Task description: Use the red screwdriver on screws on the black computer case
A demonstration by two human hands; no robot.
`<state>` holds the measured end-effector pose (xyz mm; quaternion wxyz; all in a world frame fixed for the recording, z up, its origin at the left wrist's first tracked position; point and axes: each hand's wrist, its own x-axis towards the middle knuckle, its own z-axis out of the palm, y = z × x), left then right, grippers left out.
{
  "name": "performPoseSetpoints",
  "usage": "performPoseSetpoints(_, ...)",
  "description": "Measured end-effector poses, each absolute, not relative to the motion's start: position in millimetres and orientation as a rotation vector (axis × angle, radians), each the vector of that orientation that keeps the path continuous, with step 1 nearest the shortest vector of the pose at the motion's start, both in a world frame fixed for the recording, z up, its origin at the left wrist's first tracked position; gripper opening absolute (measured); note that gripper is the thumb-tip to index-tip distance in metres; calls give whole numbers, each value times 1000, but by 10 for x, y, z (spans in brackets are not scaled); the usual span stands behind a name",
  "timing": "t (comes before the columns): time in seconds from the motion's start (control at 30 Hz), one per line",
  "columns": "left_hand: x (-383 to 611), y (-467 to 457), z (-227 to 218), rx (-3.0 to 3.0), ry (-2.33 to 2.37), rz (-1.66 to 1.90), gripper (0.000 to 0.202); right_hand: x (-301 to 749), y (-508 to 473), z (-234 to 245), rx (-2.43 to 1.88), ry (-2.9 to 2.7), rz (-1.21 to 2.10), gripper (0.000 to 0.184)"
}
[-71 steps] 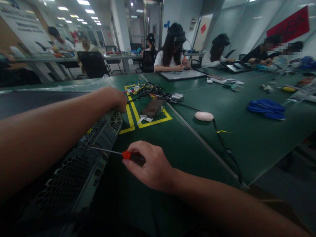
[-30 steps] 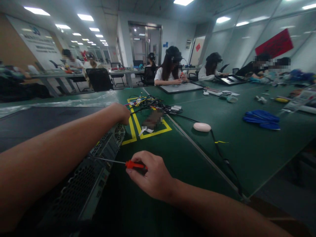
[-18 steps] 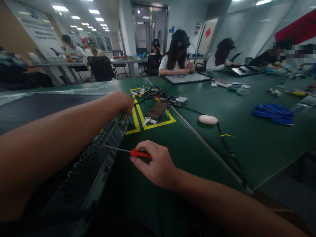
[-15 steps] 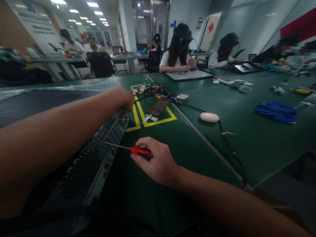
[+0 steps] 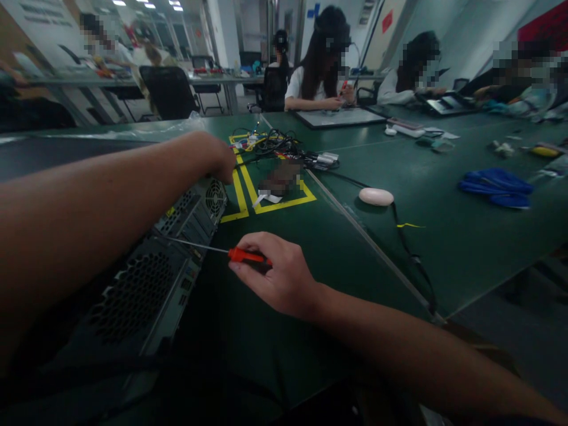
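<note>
My right hand point(image 5: 281, 269) is closed around the red and black handle of a screwdriver point(image 5: 245, 255). Its thin metal shaft points left, and the tip meets the back panel of a desktop computer case point(image 5: 184, 290) near the slot covers, partly behind my left forearm. The case lies at the left of the table, with a honeycomb vent and a round fan grille point(image 5: 216, 196) on that panel. My left hand point(image 5: 220, 158) is bent down at the case's far corner, just above the grille. Its fingers are mostly hidden, so their grip cannot be made out.
A tangle of cables point(image 5: 281, 142) and a dark block point(image 5: 280, 177) lie by yellow tape on the green table point(image 5: 346, 272). Further right are a pale pink oval object point(image 5: 376, 196) on a black cord and a blue cloth bundle point(image 5: 496, 187). Several people sit across the table.
The whole view has tilted downward, so everything sits a little higher in the picture. Both hands and the screwdriver keep about the same place against the case.
</note>
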<state>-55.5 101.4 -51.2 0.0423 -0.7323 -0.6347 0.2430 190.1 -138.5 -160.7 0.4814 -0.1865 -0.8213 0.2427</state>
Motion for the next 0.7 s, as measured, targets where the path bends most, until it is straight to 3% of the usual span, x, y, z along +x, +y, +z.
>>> performPoseSetpoints(0.1,-567,1032,-525,-2246,-1966,711,91,1906,-1389,-1601,-459,-2005,561,17)
performPoseSetpoints(0.33,-350,788,-355,-2100,-1914,856,52,1925,-1398,-1582,-483,-2027,534,24)
performPoseSetpoints(0.47,-494,961,-458,-2113,-2022,783,65,1912,-1399,-1616,-484,-2036,565,19)
performPoseSetpoints(0.6,-624,1110,-558,-2211,-1993,724,87,1897,-1405,-1629,-471,-1996,590,30)
performPoseSetpoints(0.7,-569,1057,-527,-2194,-1982,719,84,1897,-1404,-1615,-464,-1995,601,20)
